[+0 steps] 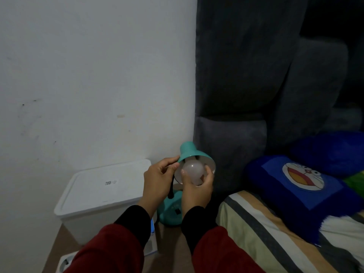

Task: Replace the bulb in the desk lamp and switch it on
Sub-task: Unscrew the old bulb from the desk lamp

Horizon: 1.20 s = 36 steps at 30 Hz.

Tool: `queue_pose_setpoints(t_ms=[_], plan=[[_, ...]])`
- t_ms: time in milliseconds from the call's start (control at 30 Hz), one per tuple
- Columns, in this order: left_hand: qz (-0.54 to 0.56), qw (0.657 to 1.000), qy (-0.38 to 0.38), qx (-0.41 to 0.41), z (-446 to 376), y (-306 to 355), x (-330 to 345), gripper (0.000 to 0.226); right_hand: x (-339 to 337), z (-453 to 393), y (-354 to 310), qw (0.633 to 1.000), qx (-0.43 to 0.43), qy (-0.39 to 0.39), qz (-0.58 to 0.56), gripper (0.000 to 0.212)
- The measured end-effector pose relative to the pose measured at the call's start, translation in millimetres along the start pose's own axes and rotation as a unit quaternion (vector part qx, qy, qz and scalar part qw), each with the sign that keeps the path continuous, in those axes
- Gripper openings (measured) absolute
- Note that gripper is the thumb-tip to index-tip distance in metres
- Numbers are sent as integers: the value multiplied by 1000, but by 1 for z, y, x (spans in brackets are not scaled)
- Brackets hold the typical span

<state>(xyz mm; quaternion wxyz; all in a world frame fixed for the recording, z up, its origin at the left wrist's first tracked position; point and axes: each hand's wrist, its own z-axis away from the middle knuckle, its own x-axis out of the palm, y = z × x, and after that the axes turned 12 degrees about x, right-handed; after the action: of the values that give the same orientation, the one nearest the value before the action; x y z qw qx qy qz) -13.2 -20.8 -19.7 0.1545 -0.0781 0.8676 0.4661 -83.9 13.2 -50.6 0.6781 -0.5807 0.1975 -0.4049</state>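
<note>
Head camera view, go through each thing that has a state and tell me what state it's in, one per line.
Bulb: unlit, inside the shade.
Lamp shade: tilted towards the camera.
Left hand: pinching the shade's rim.
Right hand: fingers around the bulb.
White storage box: lid on.

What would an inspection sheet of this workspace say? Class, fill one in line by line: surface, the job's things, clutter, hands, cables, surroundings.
Surface: brown floor; the lamp's base stands on it.
Job's things: teal desk lamp, shade tilted toward the camera, unlit; white bulb at the shade's mouth; black switch on the base.
Clutter: white lidded storage box left of the lamp; small white and blue box near the base.
Hands: left hand pinches the shade's rim; right hand cups the bulb.
Cables: nothing seen.
Surroundings: white wall; dark grey headboard; bed with striped sheet and blue cartoon pillow.
</note>
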Motion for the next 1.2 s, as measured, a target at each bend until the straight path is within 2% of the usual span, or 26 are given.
queue_pose_setpoints(t_ms=[67, 167, 267, 400, 533, 633, 767, 900, 1033, 1100, 1200], plan=[[5, 1000, 1, 0, -2, 1, -1, 24, 3, 1, -1, 1000, 4, 11, -21, 84], [7, 1000, -1, 1, -5, 3, -2, 24, 4, 0, -6, 999, -31, 28, 20, 70], [7, 1000, -8, 5, -3, 4, -1, 23, 2, -2, -4, 1000, -17, 7, -24, 77], [3, 1000, -4, -4, -3, 2, -1, 24, 3, -2, -2, 999, -19, 24, -9, 64], [5, 1000, -13, 1, -2, 4, -2, 24, 0, -1, -4, 1000, -13, 8, -23, 78], [-1, 1000, -7, 0, -2, 5, -1, 24, 1, -2, -3, 1000, -14, 16, 1, 70], [1, 1000, -9, 6, -2, 6, -1, 24, 6, -2, -3, 1000, -3, 24, 8, 81], [-4, 1000, -5, 4, -3, 8, -2, 24, 2, -5, -5, 998, -24, 41, 43, 69], [-10, 1000, -10, 10, -1, 10, -3, 24, 2, -2, -10, 1000, 0, 16, -5, 80], [-15, 1000, -7, 14, -1, 10, -2, 24, 1, -1, -10, 1000, 13, 22, -12, 76], [-17, 1000, 2, 12, -2, 10, -2, 25, -1, -2, -9, 999, -18, 25, 28, 68]])
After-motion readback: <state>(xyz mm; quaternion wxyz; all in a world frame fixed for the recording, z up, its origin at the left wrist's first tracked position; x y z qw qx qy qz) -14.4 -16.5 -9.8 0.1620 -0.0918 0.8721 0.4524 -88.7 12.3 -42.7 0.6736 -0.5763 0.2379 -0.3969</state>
